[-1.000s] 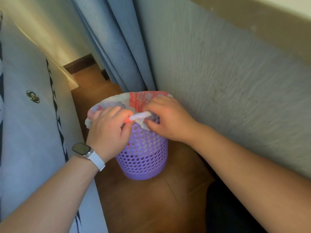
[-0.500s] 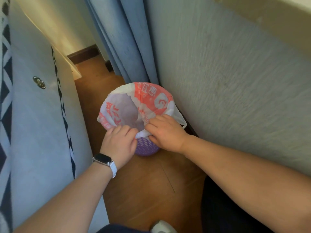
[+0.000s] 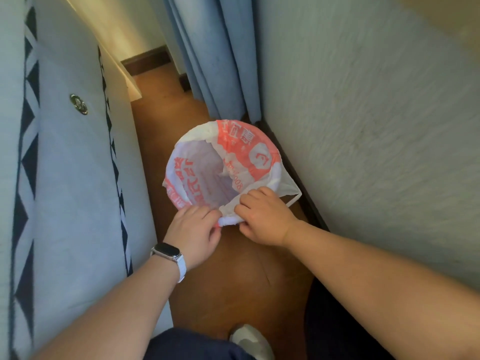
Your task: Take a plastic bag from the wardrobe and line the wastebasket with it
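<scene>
A white plastic bag with red print is spread open over the round wastebasket on the wooden floor, covering its rim so the purple basket itself is hidden. One bag handle hangs loose on the right. My left hand and my right hand both pinch a twisted bunch of the bag's edge at the near side of the rim. A watch sits on my left wrist.
A grey bed side with a black-and-white diamond trim stands close on the left. A pale wall runs along the right and a blue curtain hangs behind the basket. My shoe shows on the floor below.
The view has risen from beside the basket to above it, so the bag's open mouth now shows and the purple basket wall is hidden. Both hands stay pinched on the bag's near edge.
</scene>
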`<state>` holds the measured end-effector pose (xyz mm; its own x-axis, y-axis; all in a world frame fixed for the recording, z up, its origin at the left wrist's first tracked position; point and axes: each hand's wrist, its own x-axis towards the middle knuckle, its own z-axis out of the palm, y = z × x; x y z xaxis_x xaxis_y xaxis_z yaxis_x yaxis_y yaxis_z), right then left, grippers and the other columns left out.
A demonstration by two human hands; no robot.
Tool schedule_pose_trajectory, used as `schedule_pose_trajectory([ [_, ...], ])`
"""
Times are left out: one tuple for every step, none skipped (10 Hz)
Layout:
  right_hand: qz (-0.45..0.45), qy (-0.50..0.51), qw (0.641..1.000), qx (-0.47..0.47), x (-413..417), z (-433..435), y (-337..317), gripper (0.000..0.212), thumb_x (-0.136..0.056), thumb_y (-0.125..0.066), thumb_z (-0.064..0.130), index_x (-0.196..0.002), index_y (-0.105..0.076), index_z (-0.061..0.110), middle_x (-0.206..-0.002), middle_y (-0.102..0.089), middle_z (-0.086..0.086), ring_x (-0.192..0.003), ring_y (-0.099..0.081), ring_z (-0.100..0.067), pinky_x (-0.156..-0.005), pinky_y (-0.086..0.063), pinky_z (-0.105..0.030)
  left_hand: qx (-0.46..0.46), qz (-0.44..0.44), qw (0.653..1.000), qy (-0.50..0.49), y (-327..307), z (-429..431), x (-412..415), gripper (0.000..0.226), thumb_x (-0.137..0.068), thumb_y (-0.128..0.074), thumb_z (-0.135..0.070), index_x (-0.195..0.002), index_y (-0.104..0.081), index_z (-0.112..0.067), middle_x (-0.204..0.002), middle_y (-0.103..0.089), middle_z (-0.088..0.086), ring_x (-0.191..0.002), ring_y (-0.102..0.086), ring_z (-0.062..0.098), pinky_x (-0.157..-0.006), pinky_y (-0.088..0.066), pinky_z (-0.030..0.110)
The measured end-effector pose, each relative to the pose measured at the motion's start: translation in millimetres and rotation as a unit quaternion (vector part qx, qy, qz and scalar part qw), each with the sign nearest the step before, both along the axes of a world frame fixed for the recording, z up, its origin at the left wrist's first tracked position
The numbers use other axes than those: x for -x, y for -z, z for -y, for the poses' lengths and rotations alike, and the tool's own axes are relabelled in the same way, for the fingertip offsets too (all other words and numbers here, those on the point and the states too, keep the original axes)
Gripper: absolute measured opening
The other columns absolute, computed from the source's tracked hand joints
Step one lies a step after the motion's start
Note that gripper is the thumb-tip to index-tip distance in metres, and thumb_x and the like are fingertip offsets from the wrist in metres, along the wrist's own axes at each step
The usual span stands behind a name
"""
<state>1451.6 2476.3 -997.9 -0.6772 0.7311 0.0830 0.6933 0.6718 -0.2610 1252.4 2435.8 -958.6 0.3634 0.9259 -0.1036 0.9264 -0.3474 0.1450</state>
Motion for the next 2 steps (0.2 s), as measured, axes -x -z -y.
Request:
schedule_pose_trajectory([
  [0.008, 0.011, 1.000, 0.021, 0.6, 4.3, -14.9, 0.026, -0.080, -0.054, 0.035, -0.097, -0.062, 0.016, -0.096, -0.061, -0.003, -0.093, -0.055, -0.025, -0.092, -0.040, -0.040, -0.006, 0.009, 0.999, -0.030, -13.3, 5.6, 1.4, 0.033, -0.086, -0.063, -0.029, -0.118, -0.062, -0.023, -0.114, -0.066, -0.005, -0.104, -0.060, 0.020, -0.092, -0.044, 0.037],
  [0.027, 0.027, 0.998, 0.056, 1.7, 5.9, -42.4, 0.036, -0.081, -0.052, 0.039, -0.107, -0.062, 0.016, -0.105, -0.062, -0.005, -0.103, -0.055, -0.027, -0.100, -0.038, -0.041, 0.004, 0.021, 0.995, -0.097, -38.5, 13.6, -1.6, 0.034, -0.093, -0.051, -0.037, -0.126, -0.056, -0.030, -0.126, -0.060, -0.011, -0.117, -0.053, 0.014, -0.101, -0.040, 0.037],
])
